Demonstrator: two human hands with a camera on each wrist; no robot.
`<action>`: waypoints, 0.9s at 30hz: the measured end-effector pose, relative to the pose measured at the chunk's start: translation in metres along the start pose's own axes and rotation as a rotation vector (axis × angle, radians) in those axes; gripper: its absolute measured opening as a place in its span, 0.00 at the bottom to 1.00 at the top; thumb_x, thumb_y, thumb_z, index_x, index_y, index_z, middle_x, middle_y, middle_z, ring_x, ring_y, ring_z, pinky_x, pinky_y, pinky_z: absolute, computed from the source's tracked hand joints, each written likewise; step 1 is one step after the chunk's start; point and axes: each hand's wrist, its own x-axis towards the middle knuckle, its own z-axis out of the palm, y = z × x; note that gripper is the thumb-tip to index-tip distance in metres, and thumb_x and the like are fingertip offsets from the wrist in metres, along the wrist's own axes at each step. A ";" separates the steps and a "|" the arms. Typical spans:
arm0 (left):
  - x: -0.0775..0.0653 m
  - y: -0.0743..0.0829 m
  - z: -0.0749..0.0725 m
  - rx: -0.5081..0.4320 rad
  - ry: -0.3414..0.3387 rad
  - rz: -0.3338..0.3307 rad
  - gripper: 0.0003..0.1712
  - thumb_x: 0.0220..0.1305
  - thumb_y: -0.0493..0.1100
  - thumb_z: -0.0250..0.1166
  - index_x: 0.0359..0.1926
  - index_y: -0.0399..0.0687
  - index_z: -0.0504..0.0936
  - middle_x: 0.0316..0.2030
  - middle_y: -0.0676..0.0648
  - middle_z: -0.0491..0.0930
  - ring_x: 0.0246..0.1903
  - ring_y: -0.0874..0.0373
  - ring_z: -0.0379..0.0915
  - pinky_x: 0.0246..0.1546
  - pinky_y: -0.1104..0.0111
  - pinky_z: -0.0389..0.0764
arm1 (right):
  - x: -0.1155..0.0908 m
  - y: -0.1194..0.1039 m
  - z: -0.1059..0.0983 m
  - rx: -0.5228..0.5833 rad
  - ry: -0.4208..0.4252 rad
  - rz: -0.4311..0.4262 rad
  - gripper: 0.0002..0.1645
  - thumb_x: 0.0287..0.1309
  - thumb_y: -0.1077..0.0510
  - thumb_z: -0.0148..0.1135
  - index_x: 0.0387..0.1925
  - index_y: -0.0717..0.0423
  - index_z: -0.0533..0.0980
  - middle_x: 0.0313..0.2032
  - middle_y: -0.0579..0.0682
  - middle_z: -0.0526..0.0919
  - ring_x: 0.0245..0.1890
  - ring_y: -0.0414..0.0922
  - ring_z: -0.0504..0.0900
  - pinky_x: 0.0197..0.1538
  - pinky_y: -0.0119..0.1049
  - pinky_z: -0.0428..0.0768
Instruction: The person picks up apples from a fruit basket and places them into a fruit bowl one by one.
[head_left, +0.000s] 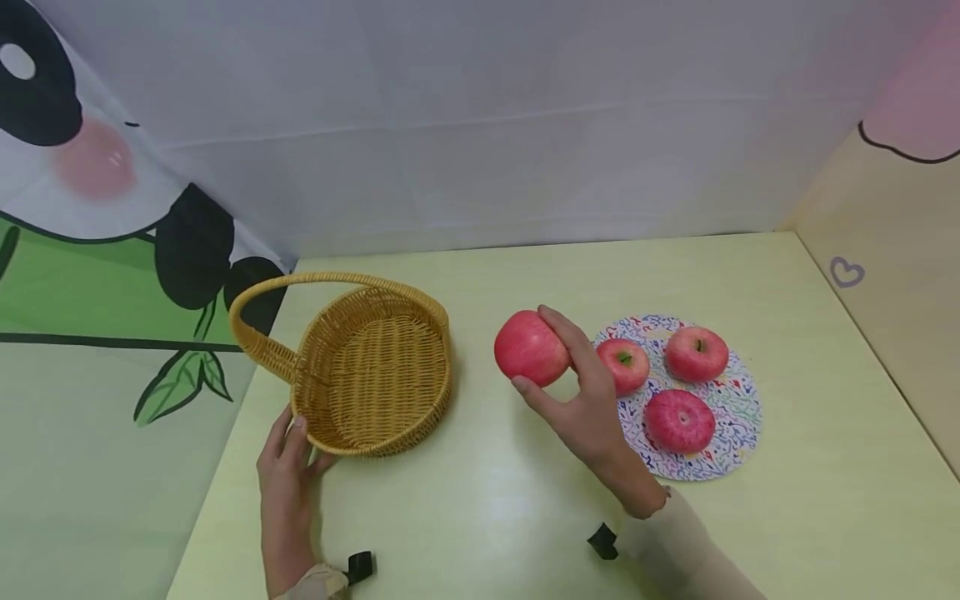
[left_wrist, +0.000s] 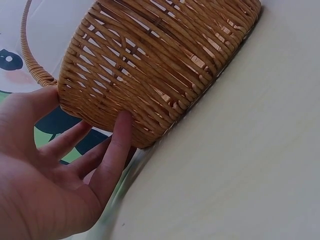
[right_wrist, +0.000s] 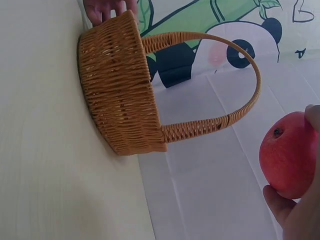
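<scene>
A red apple (head_left: 531, 348) is pinched between the thumb and fingers of my right hand (head_left: 592, 408), above the table between the wicker basket and the plate. The round tan basket (head_left: 375, 450) stands at the left, its arched handle (head_left: 258, 346) up, and its woven bottom shows bare. My left hand (head_left: 287, 475) holds the basket at its near left side. In the left wrist view, the thumb (left_wrist: 120, 145) presses the woven wall and the other fingers reach around toward the rim. In the right wrist view, the apple (right_wrist: 287, 155) appears beyond the basket (right_wrist: 120, 90).
A round patterned plate (head_left: 738, 417) at the right bears three more apples, one (head_left: 624, 365) close behind my right hand. The pale table (head_left: 480, 517) meets a white cloth backdrop (head_left: 480, 167) at the back and a panel (head_left: 892, 308) at the right.
</scene>
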 end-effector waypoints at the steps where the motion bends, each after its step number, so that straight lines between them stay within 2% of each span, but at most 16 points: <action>1: 0.001 0.000 0.000 -0.003 -0.002 0.001 0.32 0.80 0.57 0.55 0.80 0.66 0.62 0.77 0.52 0.62 0.63 0.66 0.73 0.44 0.72 0.87 | 0.000 0.001 -0.003 0.003 0.012 0.004 0.52 0.48 0.62 0.82 0.75 0.49 0.69 0.72 0.51 0.74 0.71 0.47 0.73 0.59 0.29 0.83; 6: 0.003 0.000 0.002 -0.001 0.005 -0.004 0.32 0.80 0.57 0.56 0.80 0.66 0.63 0.77 0.53 0.62 0.62 0.68 0.74 0.44 0.72 0.87 | -0.003 0.001 -0.019 0.025 0.052 0.046 0.52 0.50 0.65 0.80 0.75 0.48 0.68 0.72 0.51 0.73 0.70 0.46 0.72 0.58 0.27 0.83; 19: 0.002 -0.001 0.001 -0.019 0.018 0.003 0.31 0.80 0.55 0.56 0.79 0.64 0.64 0.76 0.50 0.64 0.62 0.68 0.75 0.43 0.71 0.88 | -0.014 0.006 -0.056 -0.088 0.177 0.082 0.55 0.45 0.70 0.79 0.75 0.48 0.68 0.71 0.51 0.74 0.68 0.41 0.72 0.56 0.21 0.80; 22: 0.002 -0.001 0.002 -0.013 0.021 0.005 0.31 0.80 0.55 0.56 0.79 0.63 0.64 0.76 0.51 0.64 0.62 0.67 0.74 0.43 0.71 0.88 | -0.016 0.009 -0.066 -0.129 0.215 0.050 0.55 0.43 0.72 0.79 0.74 0.51 0.70 0.70 0.53 0.75 0.67 0.41 0.73 0.57 0.20 0.79; 27: 0.002 -0.001 0.002 0.005 0.023 0.004 0.31 0.80 0.56 0.56 0.79 0.64 0.64 0.77 0.51 0.63 0.62 0.68 0.74 0.42 0.72 0.88 | -0.020 0.022 -0.083 -0.285 0.265 -0.052 0.56 0.35 0.72 0.82 0.72 0.57 0.72 0.69 0.59 0.77 0.68 0.39 0.74 0.60 0.17 0.75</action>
